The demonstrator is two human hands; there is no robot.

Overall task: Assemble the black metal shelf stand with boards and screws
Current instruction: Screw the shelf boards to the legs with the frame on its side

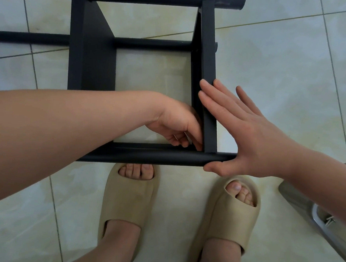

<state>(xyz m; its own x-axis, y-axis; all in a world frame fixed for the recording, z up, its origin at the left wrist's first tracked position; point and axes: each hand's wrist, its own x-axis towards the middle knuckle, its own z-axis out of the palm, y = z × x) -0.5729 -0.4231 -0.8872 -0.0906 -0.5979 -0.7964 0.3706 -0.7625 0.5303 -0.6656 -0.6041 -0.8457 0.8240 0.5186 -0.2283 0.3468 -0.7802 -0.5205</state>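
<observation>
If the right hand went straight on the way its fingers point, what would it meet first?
The black side board of the stand. The right hand points up-left, and its fingertips seem to lie on the board's edge already, though depth is unclear.

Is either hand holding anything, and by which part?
Right hand presses flat on the upright board from outside, gripping nothing. Left hand curls its fingers at the inside corner by the near tube; whether they pinch anything cannot be told.

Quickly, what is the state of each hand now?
Left hand: fingers curled beside the black board; grip cannot be told.
Right hand: open, flat against that board.
</observation>
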